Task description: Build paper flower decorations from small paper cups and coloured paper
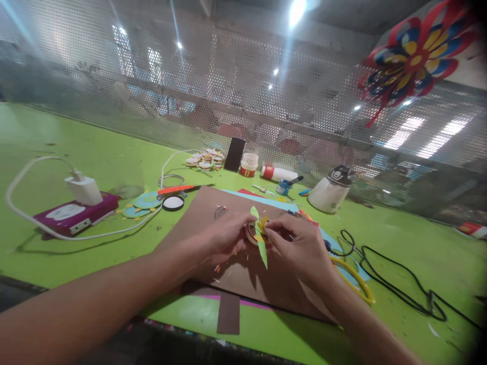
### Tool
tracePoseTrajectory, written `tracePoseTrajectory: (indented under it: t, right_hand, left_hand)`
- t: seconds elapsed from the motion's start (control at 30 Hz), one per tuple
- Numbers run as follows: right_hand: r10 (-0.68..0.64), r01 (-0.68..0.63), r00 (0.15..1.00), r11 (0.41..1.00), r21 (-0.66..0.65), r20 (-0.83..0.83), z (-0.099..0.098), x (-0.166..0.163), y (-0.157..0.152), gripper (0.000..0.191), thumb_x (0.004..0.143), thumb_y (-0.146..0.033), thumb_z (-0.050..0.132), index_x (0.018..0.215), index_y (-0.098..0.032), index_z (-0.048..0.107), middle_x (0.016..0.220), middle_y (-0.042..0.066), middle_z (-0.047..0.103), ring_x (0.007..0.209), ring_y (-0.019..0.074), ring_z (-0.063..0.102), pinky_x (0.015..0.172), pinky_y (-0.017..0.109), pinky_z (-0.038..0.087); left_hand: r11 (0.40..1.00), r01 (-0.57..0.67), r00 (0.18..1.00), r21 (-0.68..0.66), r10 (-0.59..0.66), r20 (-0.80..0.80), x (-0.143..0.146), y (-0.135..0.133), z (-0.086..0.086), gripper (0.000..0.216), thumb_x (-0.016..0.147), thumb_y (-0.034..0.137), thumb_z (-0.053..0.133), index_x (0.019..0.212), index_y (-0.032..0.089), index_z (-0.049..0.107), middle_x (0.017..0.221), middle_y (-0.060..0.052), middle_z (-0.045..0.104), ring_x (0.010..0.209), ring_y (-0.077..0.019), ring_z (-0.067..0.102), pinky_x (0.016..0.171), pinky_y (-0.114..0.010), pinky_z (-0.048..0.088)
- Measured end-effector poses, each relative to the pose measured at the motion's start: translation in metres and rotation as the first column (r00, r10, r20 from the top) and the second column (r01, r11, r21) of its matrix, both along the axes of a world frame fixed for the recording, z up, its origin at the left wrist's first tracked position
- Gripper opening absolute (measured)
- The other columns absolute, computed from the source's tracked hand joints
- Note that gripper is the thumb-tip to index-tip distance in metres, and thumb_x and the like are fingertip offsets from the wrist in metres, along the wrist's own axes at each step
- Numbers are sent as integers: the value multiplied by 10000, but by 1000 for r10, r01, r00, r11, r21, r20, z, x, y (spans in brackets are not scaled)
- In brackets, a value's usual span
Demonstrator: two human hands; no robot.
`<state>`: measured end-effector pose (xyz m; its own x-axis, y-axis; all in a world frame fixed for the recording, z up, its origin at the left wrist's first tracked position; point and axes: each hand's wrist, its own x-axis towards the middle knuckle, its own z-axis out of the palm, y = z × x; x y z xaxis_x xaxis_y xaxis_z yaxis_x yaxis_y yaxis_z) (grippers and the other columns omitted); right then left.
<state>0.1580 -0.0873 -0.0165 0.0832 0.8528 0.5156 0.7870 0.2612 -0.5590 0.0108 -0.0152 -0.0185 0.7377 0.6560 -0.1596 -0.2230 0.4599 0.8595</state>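
Observation:
My left hand (224,234) and my right hand (300,249) meet over a brown card sheet (232,271) on the green table (95,152). Together they pinch a small paper craft piece (259,234): a round reddish disc with green pointed leaf strips and small yellow bits. A long green leaf points down between the hands. Both hands have their fingers closed on the piece. Small paper scraps lie on the brown sheet beneath them.
At left, a magenta box (72,215) with a white charger (84,188) and cable. Behind the sheet lie paper discs (142,203), an orange knife (175,189), a dark phone (234,154), glue pots (249,164), a white jug (330,191). Black cable (395,284) and yellow ring (357,283) lie right. A mesh screen stands behind.

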Motion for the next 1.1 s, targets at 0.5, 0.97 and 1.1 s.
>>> tracePoseTrajectory:
  t: [0.5,0.97,1.1]
  right_hand:
    - [58,-61,996,997,42,70,1,-1,0,112,760,-148,631,783,-191,732,697,24,702,569,131,567,551,251,445]
    - [68,-75,957,997,-16,-283,10,-1,0,106,745,-267,666,728,-172,711,687,42,713,597,158,621,549,280,511]
    - [122,-125,990,991,-45,-66,15,0,-6,100,787,-189,623,792,-179,723,731,35,722,614,146,604,564,269,471]
  left_hand:
    - [995,37,999,89,-38,9,-1,1,-1,120,606,85,577,686,157,523,603,-8,555,570,-134,582,568,-245,486]
    - [992,75,997,103,-75,-7,0,4,-5,155,628,58,522,736,169,514,598,4,561,544,-145,610,595,-275,509]
    - [993,43,999,110,-45,10,0,5,-6,153,600,51,511,689,173,486,550,27,502,509,-138,574,575,-283,503]
